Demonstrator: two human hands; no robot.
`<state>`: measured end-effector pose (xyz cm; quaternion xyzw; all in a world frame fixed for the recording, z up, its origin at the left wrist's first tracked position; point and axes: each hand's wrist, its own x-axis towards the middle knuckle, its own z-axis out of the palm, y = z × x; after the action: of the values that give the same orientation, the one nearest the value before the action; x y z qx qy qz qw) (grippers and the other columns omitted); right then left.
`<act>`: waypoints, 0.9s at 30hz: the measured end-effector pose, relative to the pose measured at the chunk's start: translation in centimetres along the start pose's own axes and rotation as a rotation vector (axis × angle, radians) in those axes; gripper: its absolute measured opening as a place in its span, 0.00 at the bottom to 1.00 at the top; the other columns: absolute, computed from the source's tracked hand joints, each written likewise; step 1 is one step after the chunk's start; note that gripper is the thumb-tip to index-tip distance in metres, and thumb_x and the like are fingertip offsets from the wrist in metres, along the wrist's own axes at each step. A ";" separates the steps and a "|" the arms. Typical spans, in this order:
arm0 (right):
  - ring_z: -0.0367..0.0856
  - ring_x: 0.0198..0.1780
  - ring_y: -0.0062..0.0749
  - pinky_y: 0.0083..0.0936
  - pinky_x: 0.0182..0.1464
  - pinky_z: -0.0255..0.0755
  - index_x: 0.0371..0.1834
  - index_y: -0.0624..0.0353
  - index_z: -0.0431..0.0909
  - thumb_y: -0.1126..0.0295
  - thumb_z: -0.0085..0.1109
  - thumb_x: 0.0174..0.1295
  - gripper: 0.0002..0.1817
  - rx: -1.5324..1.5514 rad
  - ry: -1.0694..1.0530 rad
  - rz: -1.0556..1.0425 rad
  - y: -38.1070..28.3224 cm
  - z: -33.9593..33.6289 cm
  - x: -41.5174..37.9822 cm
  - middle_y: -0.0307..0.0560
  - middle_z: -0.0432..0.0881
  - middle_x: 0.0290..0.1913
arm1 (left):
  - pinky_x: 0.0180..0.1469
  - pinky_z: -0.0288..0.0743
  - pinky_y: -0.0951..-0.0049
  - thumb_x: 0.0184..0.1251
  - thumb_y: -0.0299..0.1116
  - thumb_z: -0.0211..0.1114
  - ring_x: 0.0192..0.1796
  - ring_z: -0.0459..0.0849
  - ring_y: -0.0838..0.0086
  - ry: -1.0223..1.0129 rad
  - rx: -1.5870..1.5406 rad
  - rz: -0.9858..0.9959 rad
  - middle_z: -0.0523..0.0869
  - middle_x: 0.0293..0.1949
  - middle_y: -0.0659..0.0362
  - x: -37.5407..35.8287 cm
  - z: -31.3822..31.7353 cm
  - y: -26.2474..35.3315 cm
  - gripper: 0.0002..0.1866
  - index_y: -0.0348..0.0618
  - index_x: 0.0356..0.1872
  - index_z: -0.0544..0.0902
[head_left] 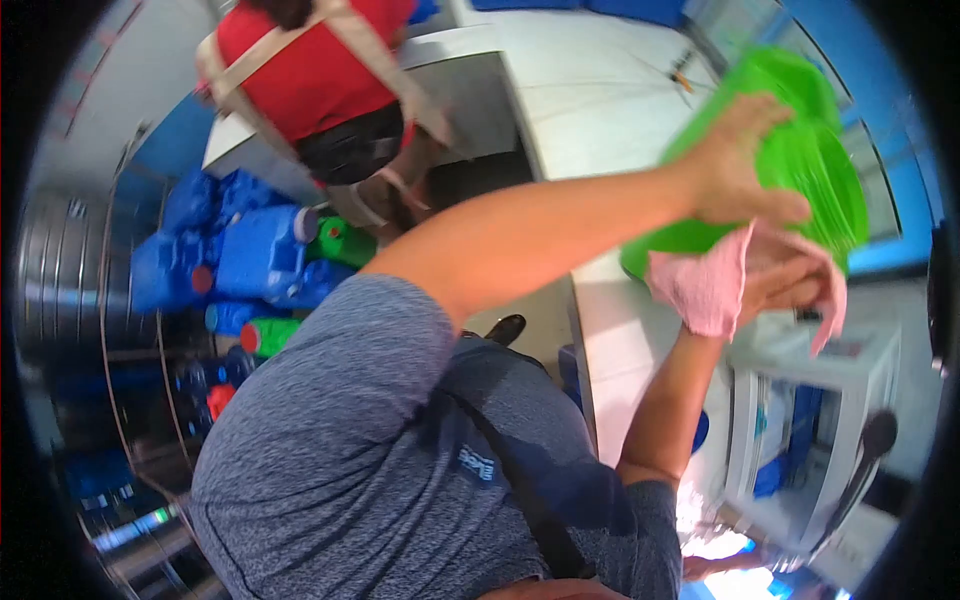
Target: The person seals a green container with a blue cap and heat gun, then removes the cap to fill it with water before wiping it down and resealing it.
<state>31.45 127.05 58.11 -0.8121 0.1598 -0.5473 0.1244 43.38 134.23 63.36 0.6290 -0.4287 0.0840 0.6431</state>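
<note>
A bright green plastic container (690, 140), tilted over a white counter, shows a wide round ridged opening at its right end. My left hand (735, 165) reaches across and grips it near that end, thumb and fingers on either side. Just below, my right hand (780, 285) holds a pink cloth (705, 285) against or close to the opening's lower edge. Part of the cloth drapes over the fingers and hides them. Both hands are slightly blurred.
The white tiled counter (570, 120) runs alongside me, with a small orange-and-black tool (682, 78) at its far end. Another person in a red shirt (310, 75) stands ahead. Blue jugs (260, 250) stack at left, near a steel tank (65, 270). A white cabinet (810, 370) stands right.
</note>
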 end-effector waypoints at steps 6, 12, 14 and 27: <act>0.64 0.64 0.76 0.61 0.61 0.66 0.72 0.74 0.58 0.52 0.70 0.61 0.47 -0.188 -0.380 -0.338 3.7 2.8 -8.9 0.81 0.59 0.67 | 0.80 0.44 0.45 0.40 0.72 0.75 0.81 0.44 0.41 0.008 0.053 -0.079 0.51 0.79 0.38 -0.2 0.4 -0.4 0.67 0.38 0.76 0.59; 0.69 0.56 0.69 0.58 0.55 0.68 0.70 0.74 0.61 0.61 0.66 0.62 0.39 -0.095 -0.282 -0.317 3.5 3.3 -7.7 0.79 0.65 0.58 | 0.80 0.42 0.40 0.40 0.74 0.74 0.82 0.40 0.42 -0.085 0.032 -0.106 0.48 0.80 0.40 -0.1 -0.6 0.8 0.69 0.38 0.78 0.55; 0.72 0.52 0.65 0.56 0.49 0.73 0.69 0.77 0.59 0.63 0.67 0.58 0.41 -0.106 -0.290 -0.308 3.5 3.3 -6.3 0.76 0.67 0.54 | 0.80 0.43 0.42 0.41 0.74 0.74 0.82 0.40 0.42 -0.139 0.039 -0.108 0.47 0.80 0.40 0.1 -0.7 0.6 0.69 0.38 0.79 0.54; 0.74 0.51 0.47 0.38 0.54 0.72 0.66 0.66 0.62 0.54 0.60 0.66 0.34 -0.107 0.383 -0.010 -0.3 -5.3 2.8 0.58 0.72 0.52 | 0.62 0.76 0.62 0.71 0.45 0.66 0.61 0.82 0.62 0.130 0.405 -0.849 0.83 0.58 0.47 -44.2 -12.1 -1.1 0.32 0.42 0.71 0.69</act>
<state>27.57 126.05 62.55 -0.6993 0.2052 -0.6832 0.0459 22.19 163.76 35.40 0.8548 -0.0676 -0.0649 0.5104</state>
